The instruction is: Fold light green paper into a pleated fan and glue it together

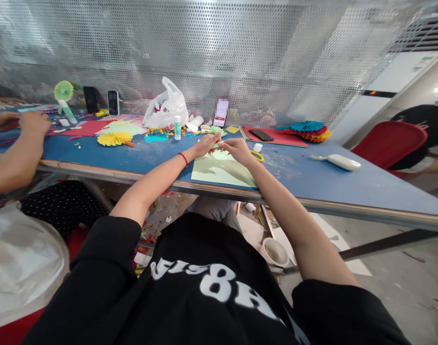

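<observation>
left hand [206, 144] and right hand [238, 150] are both pinched on a small green paper [215, 144] above the flat green sheet [222, 170]; that piece looks partly worked, the sheet unfolded, the yellow fan [114, 139] seemingly finished.

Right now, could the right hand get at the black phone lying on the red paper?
Probably yes: the black phone lies uncovered, beyond the right hand, though that hand would likely need to release the held green paper first.
</observation>
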A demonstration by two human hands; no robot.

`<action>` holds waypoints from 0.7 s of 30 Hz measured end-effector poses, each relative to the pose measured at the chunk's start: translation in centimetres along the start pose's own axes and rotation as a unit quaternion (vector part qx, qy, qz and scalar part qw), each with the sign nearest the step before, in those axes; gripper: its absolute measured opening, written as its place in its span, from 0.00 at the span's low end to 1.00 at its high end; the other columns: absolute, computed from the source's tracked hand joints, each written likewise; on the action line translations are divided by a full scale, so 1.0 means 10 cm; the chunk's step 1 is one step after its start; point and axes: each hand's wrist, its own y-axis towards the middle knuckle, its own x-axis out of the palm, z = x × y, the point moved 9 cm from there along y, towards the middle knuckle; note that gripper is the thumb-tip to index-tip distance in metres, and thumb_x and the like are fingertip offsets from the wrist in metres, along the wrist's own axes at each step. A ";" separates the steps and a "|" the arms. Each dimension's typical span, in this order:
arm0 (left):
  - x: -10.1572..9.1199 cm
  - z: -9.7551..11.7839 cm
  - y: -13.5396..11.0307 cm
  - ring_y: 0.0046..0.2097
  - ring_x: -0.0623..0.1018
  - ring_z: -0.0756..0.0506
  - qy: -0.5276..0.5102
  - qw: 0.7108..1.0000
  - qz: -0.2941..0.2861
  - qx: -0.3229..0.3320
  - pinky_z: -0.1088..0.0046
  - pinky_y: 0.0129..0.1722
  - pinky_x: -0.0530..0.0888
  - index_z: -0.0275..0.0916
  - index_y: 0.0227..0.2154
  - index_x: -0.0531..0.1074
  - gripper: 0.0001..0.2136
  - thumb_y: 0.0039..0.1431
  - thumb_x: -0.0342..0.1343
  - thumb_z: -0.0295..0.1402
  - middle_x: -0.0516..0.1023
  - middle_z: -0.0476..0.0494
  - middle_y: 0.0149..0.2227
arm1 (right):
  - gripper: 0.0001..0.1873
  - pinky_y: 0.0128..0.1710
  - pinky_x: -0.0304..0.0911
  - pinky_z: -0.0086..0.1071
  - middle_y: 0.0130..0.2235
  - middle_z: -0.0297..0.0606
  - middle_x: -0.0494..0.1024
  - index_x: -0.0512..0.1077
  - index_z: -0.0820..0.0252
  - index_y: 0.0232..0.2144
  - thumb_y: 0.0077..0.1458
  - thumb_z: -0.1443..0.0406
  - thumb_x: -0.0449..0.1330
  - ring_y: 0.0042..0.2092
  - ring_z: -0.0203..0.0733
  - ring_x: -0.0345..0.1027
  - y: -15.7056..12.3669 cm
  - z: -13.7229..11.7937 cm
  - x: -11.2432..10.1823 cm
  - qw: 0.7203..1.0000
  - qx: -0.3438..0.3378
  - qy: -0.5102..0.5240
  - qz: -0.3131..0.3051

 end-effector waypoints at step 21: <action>-0.23 -0.22 -0.06 0.31 0.84 0.46 -0.233 0.941 0.118 -0.215 0.71 0.39 0.80 0.34 0.36 0.79 0.23 0.71 0.60 0.53 0.83 0.42 0.31 | 0.18 0.25 0.64 0.22 0.38 0.42 0.89 0.82 0.58 0.30 0.49 0.50 0.77 0.33 0.34 0.78 -0.02 0.40 -0.18 0.960 0.174 0.195 0.097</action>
